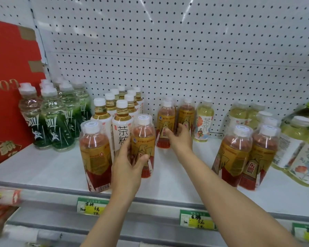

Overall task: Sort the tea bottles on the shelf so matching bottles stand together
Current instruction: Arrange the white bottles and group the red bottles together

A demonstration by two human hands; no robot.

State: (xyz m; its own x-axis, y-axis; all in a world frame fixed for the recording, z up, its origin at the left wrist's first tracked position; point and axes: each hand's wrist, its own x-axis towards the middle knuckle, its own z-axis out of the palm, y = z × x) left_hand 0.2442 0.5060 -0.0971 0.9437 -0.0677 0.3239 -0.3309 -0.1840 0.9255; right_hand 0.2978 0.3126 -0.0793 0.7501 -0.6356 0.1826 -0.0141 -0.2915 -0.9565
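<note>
My left hand grips a red tea bottle with a gold label near the front middle of the white shelf. Beside it on the left stands another red bottle. My right hand reaches deeper and closes around a red bottle at the back, next to one more red bottle. A pair of red bottles stands at the right front. White-label amber tea bottles cluster behind my left hand. A single pale yellow tea bottle stands right of my right hand.
Green-label clear bottles stand at the left beside a red carton. Pale yellow bottles and a shrink-wrapped pack fill the right end. A perforated white back panel rises behind. Price tags hang on the shelf's front rail.
</note>
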